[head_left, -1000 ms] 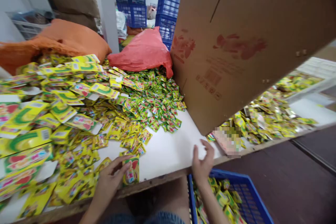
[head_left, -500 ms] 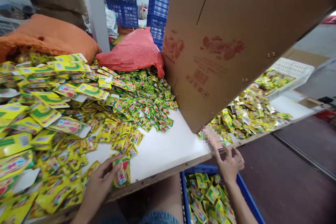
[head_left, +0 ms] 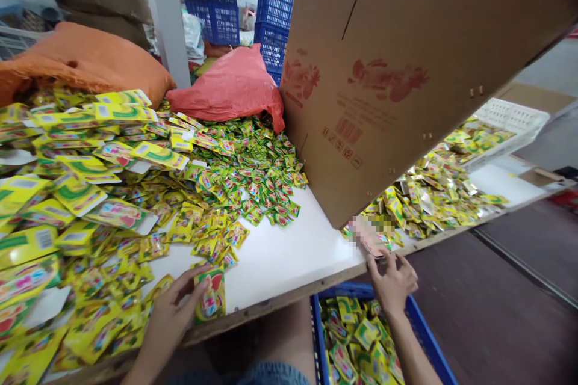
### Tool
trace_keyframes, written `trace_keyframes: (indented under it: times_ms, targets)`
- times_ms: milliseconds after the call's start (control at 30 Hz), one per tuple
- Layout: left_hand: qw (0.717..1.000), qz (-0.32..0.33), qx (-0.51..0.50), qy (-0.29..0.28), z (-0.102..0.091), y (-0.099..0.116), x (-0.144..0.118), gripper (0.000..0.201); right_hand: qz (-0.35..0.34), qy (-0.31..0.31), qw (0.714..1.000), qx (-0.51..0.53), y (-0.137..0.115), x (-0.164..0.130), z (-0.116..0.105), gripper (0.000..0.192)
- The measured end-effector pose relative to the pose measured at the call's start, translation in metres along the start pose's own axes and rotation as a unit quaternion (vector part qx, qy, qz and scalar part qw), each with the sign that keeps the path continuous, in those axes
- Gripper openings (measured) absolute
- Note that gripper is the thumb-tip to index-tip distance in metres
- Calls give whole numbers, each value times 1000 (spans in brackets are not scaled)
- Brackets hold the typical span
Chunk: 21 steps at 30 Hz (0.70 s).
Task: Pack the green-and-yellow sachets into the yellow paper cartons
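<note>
At the table's near edge, my left hand [head_left: 176, 307] is closed on a small yellow-green printed box [head_left: 212, 298] with a red fruit picture, thumb across its front. My right hand [head_left: 395, 283] is at the edge further right, fingers bent and apart. Its thumb and forefinger are at the near end of a flat pinkish phone-like slab [head_left: 369, 236], partly pixelated; whether they press on it I cannot tell. Yellow sachets [head_left: 217, 246] lie just beyond my left hand, with smaller green sachets [head_left: 266, 186] behind them.
Flattened yellow boxes [head_left: 108, 168] are heaped at left. A large cardboard carton [head_left: 347, 96] stands tilted on the white table [head_left: 280, 258]. Below the edge is a blue crate [head_left: 427, 337] of packets. Orange [head_left: 112, 63] and red sacks [head_left: 230, 87], stacked blue crates [head_left: 273, 6] and a white basket [head_left: 519, 111] stand behind.
The view has shifted slightly. My right hand has drawn a little toward the left, its fingers still at the slab's end. My left hand stays on the small box.
</note>
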<state>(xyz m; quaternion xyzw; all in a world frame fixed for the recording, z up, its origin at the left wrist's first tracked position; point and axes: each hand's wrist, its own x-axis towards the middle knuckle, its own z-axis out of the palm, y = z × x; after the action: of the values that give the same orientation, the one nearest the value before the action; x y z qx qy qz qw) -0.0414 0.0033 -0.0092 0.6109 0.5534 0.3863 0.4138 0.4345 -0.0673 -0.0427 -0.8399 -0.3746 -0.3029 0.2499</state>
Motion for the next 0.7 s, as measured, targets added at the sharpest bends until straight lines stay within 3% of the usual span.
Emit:
trace_keyframes:
  times_ms: [700]
  targets:
    - [1000,-8,10,6,1,3,2,39,0,2,1000,8,7,-3,10,45]
